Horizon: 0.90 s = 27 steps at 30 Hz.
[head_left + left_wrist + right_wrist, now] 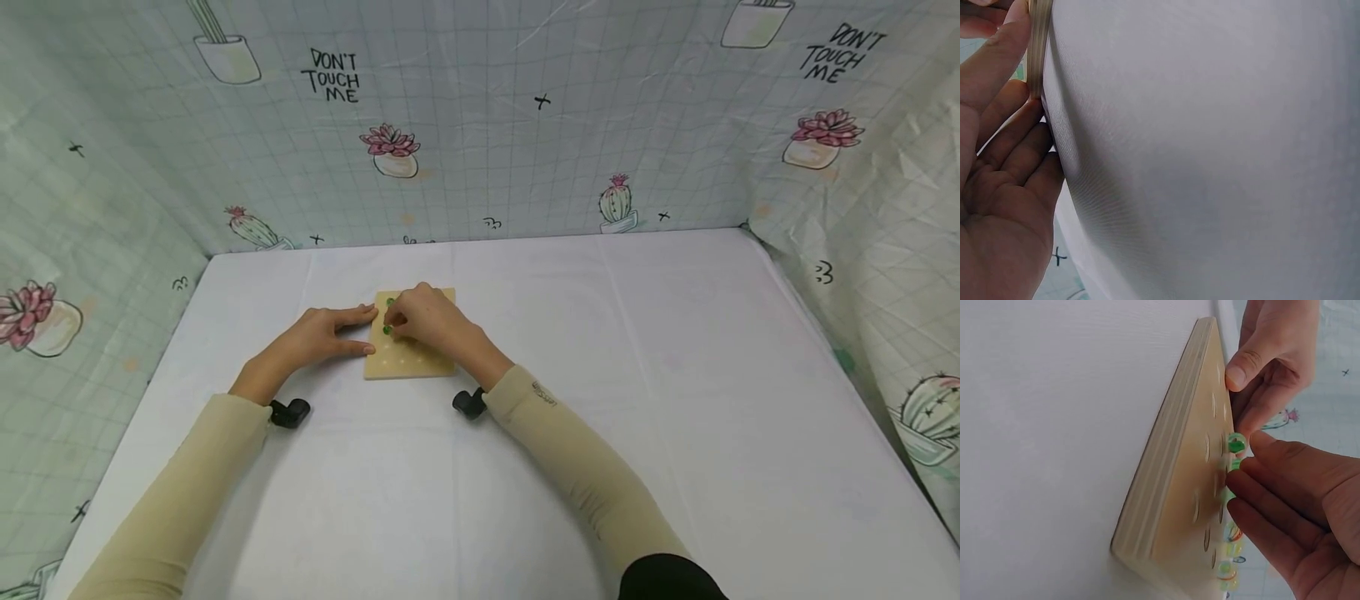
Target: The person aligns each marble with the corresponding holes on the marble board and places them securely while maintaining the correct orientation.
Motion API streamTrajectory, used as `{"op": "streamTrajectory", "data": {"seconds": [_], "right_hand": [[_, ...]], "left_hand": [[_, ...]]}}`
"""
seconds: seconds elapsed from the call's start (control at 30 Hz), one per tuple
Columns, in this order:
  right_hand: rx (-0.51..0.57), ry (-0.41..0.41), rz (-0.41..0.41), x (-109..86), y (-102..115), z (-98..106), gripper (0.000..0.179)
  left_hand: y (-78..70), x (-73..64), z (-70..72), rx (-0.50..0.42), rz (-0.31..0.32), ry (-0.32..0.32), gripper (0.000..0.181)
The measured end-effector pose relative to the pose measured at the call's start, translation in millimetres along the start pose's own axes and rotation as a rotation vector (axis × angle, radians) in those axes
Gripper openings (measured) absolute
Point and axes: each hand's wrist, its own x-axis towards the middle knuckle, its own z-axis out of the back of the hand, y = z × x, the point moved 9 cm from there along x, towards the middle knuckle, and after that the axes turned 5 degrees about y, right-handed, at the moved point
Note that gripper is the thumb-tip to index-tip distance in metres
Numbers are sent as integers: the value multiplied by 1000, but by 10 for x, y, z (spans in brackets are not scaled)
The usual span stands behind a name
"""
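Note:
A flat wooden board [411, 362] with rows of round hollows lies on the white table. My left hand [321, 336] is at its left side, thumb and forefinger spread apart and touching the edge. Over the board's upper left part, my right hand [433, 321] pinches a green glass marble [1237, 444] at its fingertips, close over the hollows. More marbles [1227, 570], clear with coloured swirls, sit in a line along the board's far side in the right wrist view. The left wrist view shows my left thumb and fingers against the board's layered edge [1039, 47].
White cloth [570, 467] covers the table. A patterned curtain [480, 150] with cactus drawings hangs behind it and at both sides. Black wrist cameras [290, 413] stick out below both sleeves, close above the cloth.

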Motion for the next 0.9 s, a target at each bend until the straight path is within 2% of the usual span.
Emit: {"op": "streamTrajectory", "data": {"seconds": [0.2,0.6,0.9], "right_hand": [[12,19,63,-169,-33,2,21],[4,99,129,-742,-297,97,21],[-51,101,116,-953,-530,140,28]], "left_hand": [[31,-1,-31,-4,9,3,83],[-7,24,-13,5,9,-6,82],[16,33,-30,0,1,-3,83]]}}
